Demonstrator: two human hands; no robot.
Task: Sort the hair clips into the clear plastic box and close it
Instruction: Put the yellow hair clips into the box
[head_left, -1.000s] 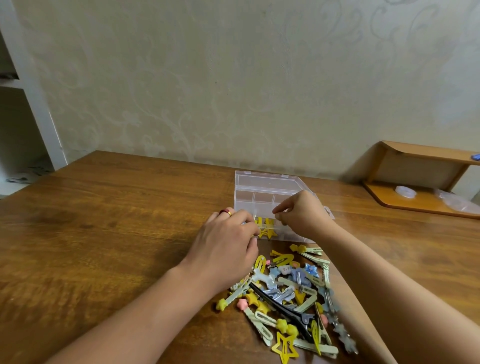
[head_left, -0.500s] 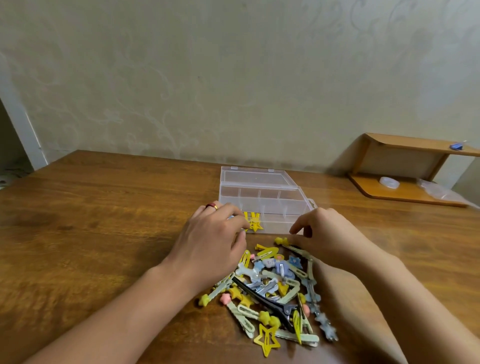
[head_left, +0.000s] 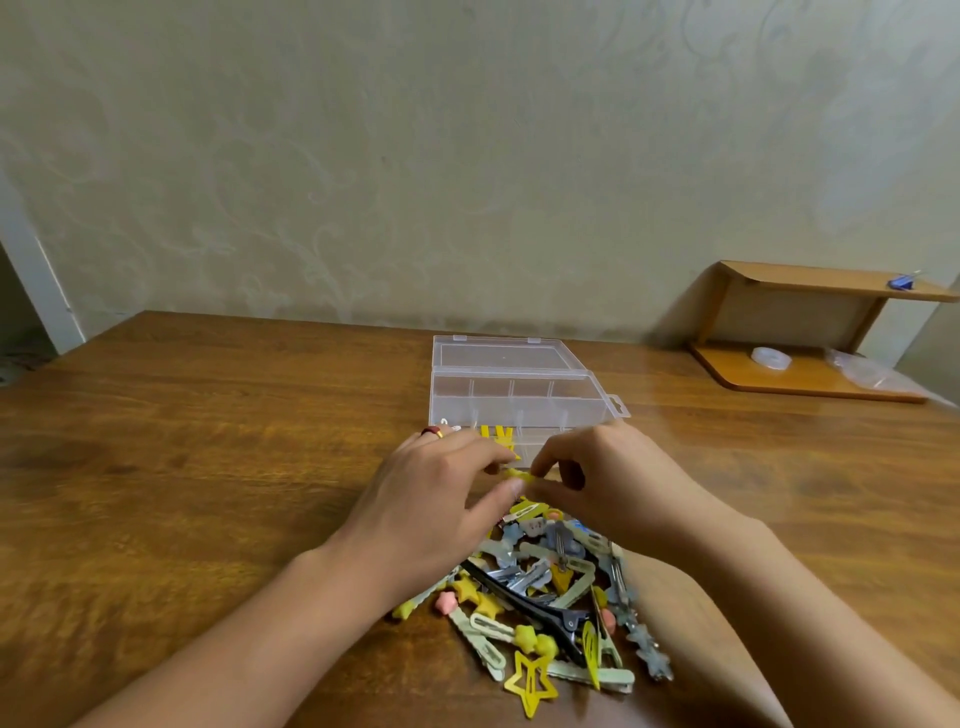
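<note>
A clear plastic box (head_left: 519, 395) with dividers lies open on the wooden table, its lid flat behind it. Yellow clips (head_left: 496, 434) sit in its front left compartment. A pile of hair clips (head_left: 550, 587) in yellow, pale green, grey and black lies in front of the box. My left hand (head_left: 436, 499) and my right hand (head_left: 608, 478) meet just before the box's front edge, fingertips pinching one small yellow clip (head_left: 519, 474) between them. My left hand wears a red ring.
The wooden table (head_left: 208, 467) stretches wide to the left. A small wooden shelf (head_left: 810, 332) stands at the back right against the wall, holding a tape roll (head_left: 770, 358) and a plastic bag (head_left: 862, 371). A yellow star clip (head_left: 530, 680) lies nearest me.
My right hand drew back from the box to the top of the pile, then met my left hand; both now pinch a yellow clip. My head turned slightly left.
</note>
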